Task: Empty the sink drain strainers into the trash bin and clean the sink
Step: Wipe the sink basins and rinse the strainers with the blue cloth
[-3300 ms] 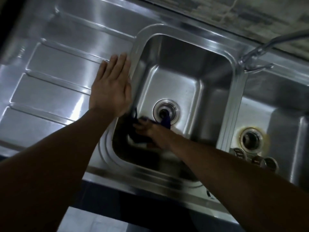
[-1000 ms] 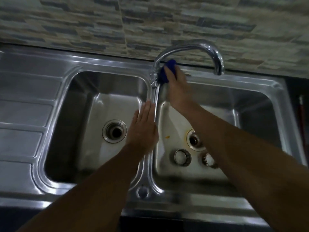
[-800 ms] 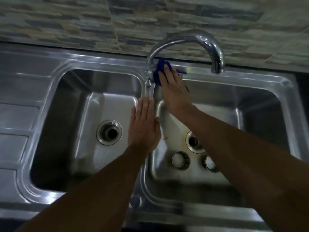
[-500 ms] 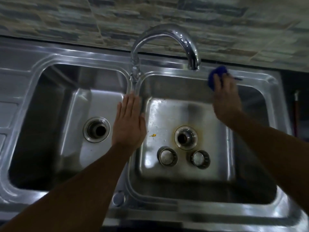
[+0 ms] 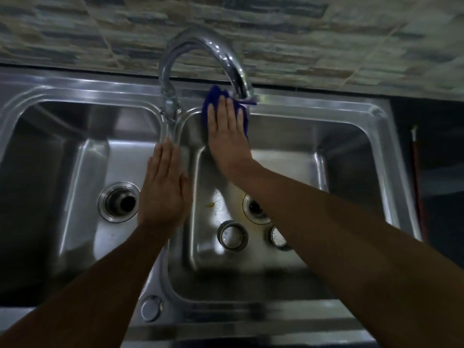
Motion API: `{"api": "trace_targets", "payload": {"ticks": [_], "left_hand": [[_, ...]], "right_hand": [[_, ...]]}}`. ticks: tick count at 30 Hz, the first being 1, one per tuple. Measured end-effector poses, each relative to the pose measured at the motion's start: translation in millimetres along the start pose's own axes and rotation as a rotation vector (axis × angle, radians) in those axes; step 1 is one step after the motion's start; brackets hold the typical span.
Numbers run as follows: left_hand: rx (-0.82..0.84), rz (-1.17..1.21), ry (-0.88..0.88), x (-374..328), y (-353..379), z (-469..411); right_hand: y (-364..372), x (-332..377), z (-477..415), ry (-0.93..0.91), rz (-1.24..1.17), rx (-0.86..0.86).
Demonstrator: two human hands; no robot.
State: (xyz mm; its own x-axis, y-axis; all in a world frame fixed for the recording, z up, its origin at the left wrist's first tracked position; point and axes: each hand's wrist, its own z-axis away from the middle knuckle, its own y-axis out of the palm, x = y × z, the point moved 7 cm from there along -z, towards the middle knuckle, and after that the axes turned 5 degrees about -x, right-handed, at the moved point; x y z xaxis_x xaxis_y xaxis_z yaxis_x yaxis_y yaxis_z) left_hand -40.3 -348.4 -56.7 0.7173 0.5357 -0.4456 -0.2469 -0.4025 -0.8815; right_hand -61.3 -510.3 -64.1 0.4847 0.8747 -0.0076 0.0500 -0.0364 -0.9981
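Stainless steel fills my view: a double sink [image 5: 326, 106] under a stone-patterned tiled wall [image 5: 326, 33]. My right hand [image 5: 227, 136] lies flat, fingers straight and close together, pressing a blue cloth [image 5: 213, 96] against the back left corner of the right basin, just below the spout of the curved faucet [image 5: 221, 51]. My left hand [image 5: 163, 189] rests palm down on the divider [image 5: 160, 272] between the two basins, fingers straight, holding nothing. Two drain strainers [image 5: 232, 236] stand on the right basin's floor, side by side, just in front of its drain [image 5: 253, 207] (my forearm hides part of the right one). A small yellow scrap [image 5: 209, 204] lies on that floor, left of the drain. The left basin's drain hole [image 5: 119, 202] shows dark, just beside my left hand.
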Motion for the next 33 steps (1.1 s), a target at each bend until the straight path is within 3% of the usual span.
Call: {"api": "trace_targets", "payload": {"ticks": [7, 13, 17, 20, 23, 30, 33], "left_hand": [[0.049, -0.029, -0.038, -8.7, -6.1, 15.4], [0.176, -0.125, 0.055, -22.4, -6.8, 35.5], [0.221, -0.092, 0.052, -48.4, 5.4, 75.4], [0.324, -0.069, 0.081, -71.3, 25.0, 127.4], [0.394, -0.054, 0.131, -87.9, 34.8, 161.5], [0.420, 0.007, 0.161, -105.5, 19.0, 176.3], [0.346, 0.041, 0.178, -113.6, 9.8, 181.9]], "right_hand": [[-7.1, -137.7, 51.1, 0.089, 0.183, 0.079], [-22.4, -277.8, 104.6, 0.444, 0.277, 0.224], [-23.7, -279.1, 129.9, 0.530, 0.168, 0.280], [-21.6, -262.3, 184.6, 0.488, 0.248, 0.331], [-28.1, -258.9, 219.4, 0.453, 0.179, 0.278], [-30.2, -277.0, 165.5, 0.406, 0.167, 0.262], [-30.1, -280.4, 163.1, 0.388, 0.195, 0.277]]}}
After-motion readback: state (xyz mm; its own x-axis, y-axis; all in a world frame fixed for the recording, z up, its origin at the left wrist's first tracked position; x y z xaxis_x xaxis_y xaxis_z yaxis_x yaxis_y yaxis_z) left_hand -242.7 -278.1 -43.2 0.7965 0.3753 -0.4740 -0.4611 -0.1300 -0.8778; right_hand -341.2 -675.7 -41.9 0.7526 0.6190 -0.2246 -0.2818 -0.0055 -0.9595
